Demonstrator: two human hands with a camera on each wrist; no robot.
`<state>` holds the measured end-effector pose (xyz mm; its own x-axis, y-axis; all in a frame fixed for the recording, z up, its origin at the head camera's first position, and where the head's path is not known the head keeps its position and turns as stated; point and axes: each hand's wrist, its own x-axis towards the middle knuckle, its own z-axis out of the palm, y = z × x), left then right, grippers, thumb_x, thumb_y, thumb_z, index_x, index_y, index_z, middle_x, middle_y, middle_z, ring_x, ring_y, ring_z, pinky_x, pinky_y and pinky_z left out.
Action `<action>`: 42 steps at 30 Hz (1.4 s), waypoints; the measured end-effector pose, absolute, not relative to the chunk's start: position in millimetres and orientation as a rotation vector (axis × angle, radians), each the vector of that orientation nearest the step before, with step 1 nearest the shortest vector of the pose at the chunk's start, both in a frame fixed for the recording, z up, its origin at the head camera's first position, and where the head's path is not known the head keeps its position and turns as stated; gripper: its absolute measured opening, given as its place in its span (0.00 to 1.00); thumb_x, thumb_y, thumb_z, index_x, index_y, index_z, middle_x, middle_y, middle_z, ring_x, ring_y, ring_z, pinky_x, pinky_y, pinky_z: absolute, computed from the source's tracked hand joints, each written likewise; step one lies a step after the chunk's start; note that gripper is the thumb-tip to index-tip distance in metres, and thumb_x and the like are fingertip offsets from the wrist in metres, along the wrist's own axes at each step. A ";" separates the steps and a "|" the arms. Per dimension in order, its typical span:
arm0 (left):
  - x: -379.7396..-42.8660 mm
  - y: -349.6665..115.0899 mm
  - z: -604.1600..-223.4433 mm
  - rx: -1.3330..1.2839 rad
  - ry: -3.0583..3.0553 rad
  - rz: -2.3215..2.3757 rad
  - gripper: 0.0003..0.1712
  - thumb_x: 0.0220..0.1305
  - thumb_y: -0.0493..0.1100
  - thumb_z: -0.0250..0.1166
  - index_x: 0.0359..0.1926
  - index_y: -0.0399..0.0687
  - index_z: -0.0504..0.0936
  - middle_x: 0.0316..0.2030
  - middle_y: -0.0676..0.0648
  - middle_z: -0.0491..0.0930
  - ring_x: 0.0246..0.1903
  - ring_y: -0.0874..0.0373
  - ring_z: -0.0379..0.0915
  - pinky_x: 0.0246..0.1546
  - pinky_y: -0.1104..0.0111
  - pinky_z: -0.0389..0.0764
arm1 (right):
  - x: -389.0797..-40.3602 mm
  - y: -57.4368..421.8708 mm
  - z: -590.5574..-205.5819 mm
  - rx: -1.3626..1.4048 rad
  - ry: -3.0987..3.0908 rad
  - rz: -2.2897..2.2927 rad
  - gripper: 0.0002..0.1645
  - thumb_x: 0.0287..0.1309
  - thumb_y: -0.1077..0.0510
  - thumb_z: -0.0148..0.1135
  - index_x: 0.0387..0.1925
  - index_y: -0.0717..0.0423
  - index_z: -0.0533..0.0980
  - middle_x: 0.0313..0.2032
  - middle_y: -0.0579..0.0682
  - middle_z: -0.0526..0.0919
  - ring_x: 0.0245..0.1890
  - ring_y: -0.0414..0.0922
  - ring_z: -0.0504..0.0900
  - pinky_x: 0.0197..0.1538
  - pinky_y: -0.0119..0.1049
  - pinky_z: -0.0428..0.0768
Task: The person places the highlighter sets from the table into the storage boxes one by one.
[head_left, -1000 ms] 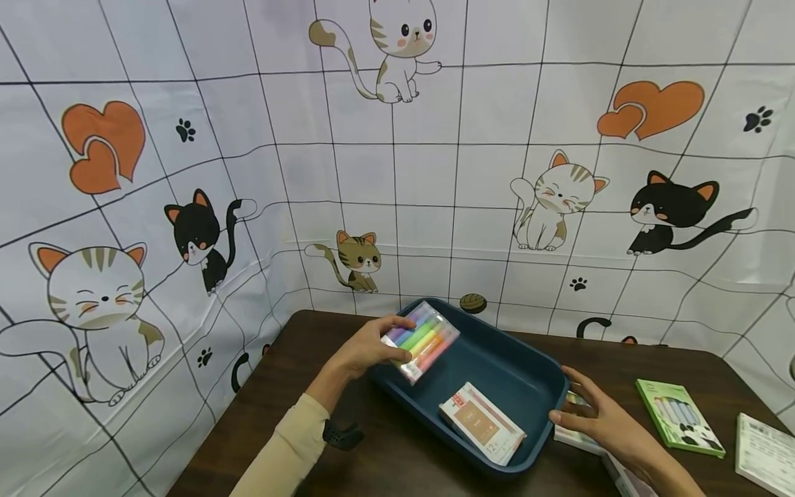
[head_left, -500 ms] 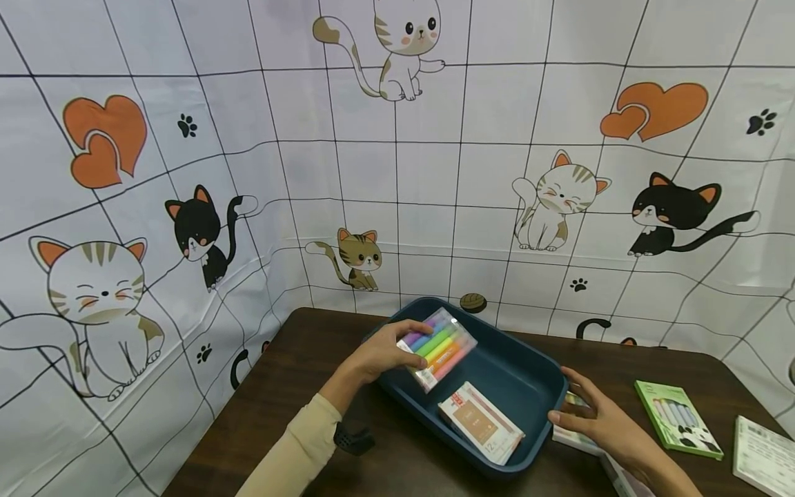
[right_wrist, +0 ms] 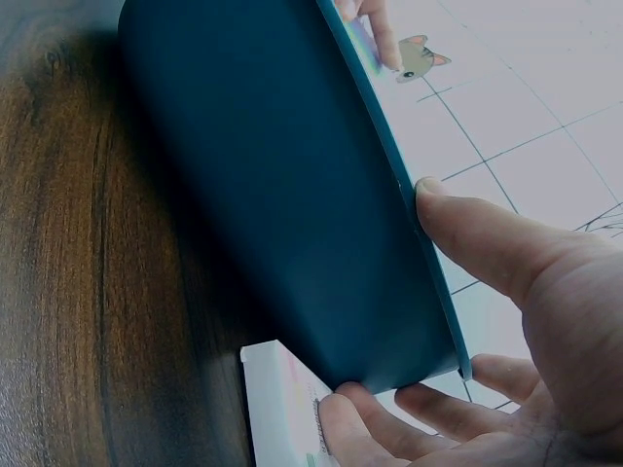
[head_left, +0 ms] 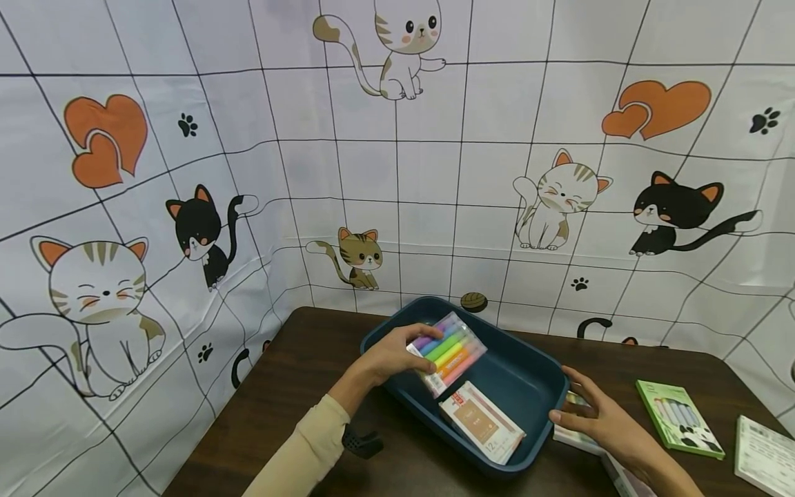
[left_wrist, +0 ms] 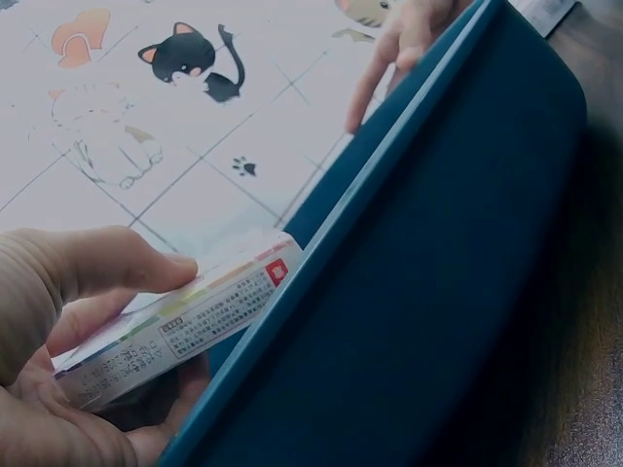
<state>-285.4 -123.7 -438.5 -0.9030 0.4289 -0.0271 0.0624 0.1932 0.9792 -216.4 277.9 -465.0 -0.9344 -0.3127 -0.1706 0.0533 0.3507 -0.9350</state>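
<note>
My left hand (head_left: 397,355) pinches a flat pack of coloured markers (head_left: 452,355) by its left end, thumb on one side and fingers on the other. The pack is tilted over the left part of a dark blue plastic bin (head_left: 522,373). In the left wrist view, its printed white edge (left_wrist: 224,311) overlaps the bin's rim. Inside the bin lies a white and tan box (head_left: 483,422). My right hand (head_left: 599,414) holds the bin's right end; in the right wrist view the thumb (right_wrist: 477,229) is at the rim and the fingers (right_wrist: 438,418) are around the corner.
Right of the bin on the dark wood table (head_left: 261,414) lie a green marker box (head_left: 680,417) and a white printed box (head_left: 767,452). Another white box (right_wrist: 282,409) sits partly hidden under my right hand. A cat-print sheet (head_left: 428,172) hangs behind the table.
My left hand has carried the marker pack to the right and slightly down, further over the bin. The right hand and the bin have stayed in place.
</note>
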 end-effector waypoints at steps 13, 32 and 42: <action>-283.8 -124.1 -437.2 0.446 2.245 1.735 0.33 0.54 0.32 0.77 0.58 0.63 0.82 0.57 0.42 0.69 0.49 0.44 0.72 0.45 0.59 0.84 | -216.5 278.4 -465.5 -0.234 2.292 -1.617 0.58 0.67 0.56 0.68 0.82 0.52 0.38 0.75 0.75 0.38 0.69 0.78 0.52 0.55 0.59 0.80; -285.4 -131.8 -428.5 0.383 2.299 1.785 0.25 0.58 0.38 0.77 0.57 0.55 0.84 0.69 0.39 0.64 0.66 0.36 0.63 0.58 0.46 0.77 | -216.4 277.3 -464.1 -0.229 2.305 -1.595 0.59 0.66 0.55 0.68 0.82 0.51 0.38 0.75 0.75 0.39 0.70 0.78 0.51 0.56 0.60 0.79; -286.4 -148.5 -417.0 0.434 2.298 1.835 0.26 0.62 0.42 0.75 0.61 0.53 0.81 0.67 0.45 0.71 0.68 0.40 0.63 0.66 0.39 0.65 | -215.2 277.2 -464.3 -0.231 2.296 -1.618 0.59 0.66 0.56 0.69 0.82 0.52 0.38 0.75 0.75 0.38 0.70 0.78 0.51 0.56 0.60 0.79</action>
<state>-286.4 -148.5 -417.0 -0.9434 0.3279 0.0489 0.1203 0.2010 0.9722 -215.2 277.2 -464.3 -0.9352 -0.3124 -0.1669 0.0520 0.3450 -0.9372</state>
